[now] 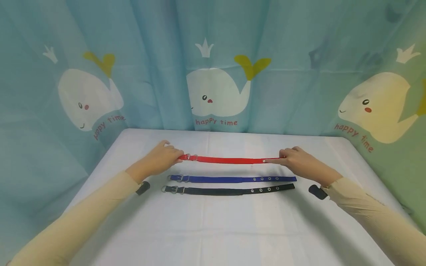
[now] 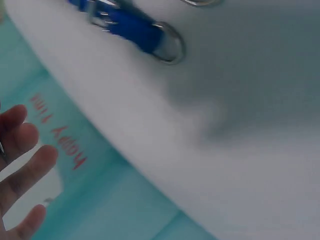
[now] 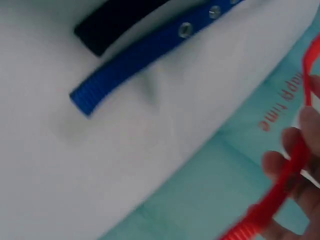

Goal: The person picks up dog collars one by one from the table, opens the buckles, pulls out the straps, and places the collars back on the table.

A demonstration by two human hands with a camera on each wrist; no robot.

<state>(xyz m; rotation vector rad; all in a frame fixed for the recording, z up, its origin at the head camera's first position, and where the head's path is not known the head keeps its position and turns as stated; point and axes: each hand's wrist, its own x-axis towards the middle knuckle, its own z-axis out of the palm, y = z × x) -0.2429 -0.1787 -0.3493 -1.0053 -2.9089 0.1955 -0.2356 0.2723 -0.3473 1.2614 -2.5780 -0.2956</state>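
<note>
A red collar [image 1: 226, 160] with a metal buckle stretches between the two hands near the table's far side. My left hand [image 1: 163, 158] pinches its buckle end, and my right hand [image 1: 297, 162] grips the other end, covering much of it. In the right wrist view the red strap [image 3: 282, 192] runs through the fingers. Closer to me lie a blue collar [image 1: 219, 180] and then a black collar [image 1: 213, 191], both flat, roughly parallel, buckles to the left and metal eyelets to the right. The left wrist view shows only fingers [image 2: 30, 172] and the blue collar's D-ring [image 2: 175, 47].
The collars lie on a table with a pale cloth [image 1: 199, 229]. A blue-green curtain [image 1: 159, 74] printed with whales hangs behind and at both sides. Dark camera pieces [image 1: 318, 192] sit below each wrist.
</note>
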